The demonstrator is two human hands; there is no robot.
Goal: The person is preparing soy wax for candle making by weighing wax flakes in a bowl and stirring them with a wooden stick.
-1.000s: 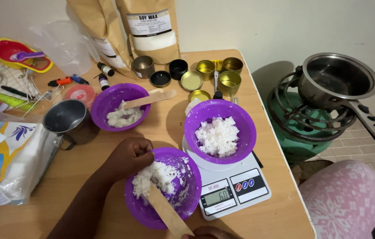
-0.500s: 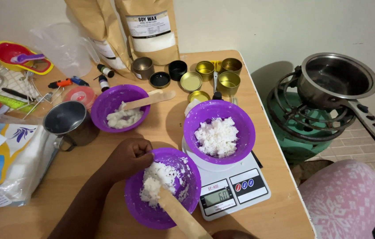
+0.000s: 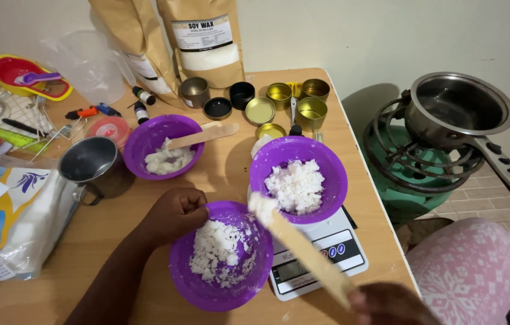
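Left hand: the left hand (image 3: pixel 174 213) is curled over the rim of the near purple bowl (image 3: pixel 222 256), fingers bent and pressed against its upper left edge; the forearm comes in from the lower left.
Right hand: only part of the right hand (image 3: pixel 387 304) is seen at the bottom edge; it is closed around the lower end of a wooden spatula (image 3: pixel 303 247).
Spatula: flat, pale wood, held slanting up and to the left; a lump of white wax is carried on its tip, which is raised between the near bowl and the bowl on the scale.
Near bowl: round, smooth purple plastic, set on the counter (image 3: pixel 104 241) just left of the scale; crumbly white wax flakes are heaped in it.
Scale: a white digital kitchen scale (image 3: pixel 321 259) with a small screen and buttons is seen at the right of the counter.
Scale bowl: a second purple bowl (image 3: pixel 298 177) is seated on the scale and is filled with white flakes.
Far bowl: a third purple bowl (image 3: pixel 163 146) holds less wax; another wooden stick (image 3: pixel 204 135) is rested across its rim.
Metal mug: a dull steel mug (image 3: pixel 89 162) is stood left of the far bowl.
Tins: small round gold and black tins (image 3: pixel 279 99) are grouped behind the bowls.
Bags: brown paper pouches (image 3: pixel 204 39) are stood upright at the back.
Pan: a steel saucepan (image 3: pixel 456 111) is set on a green gas burner, off the counter to the right.
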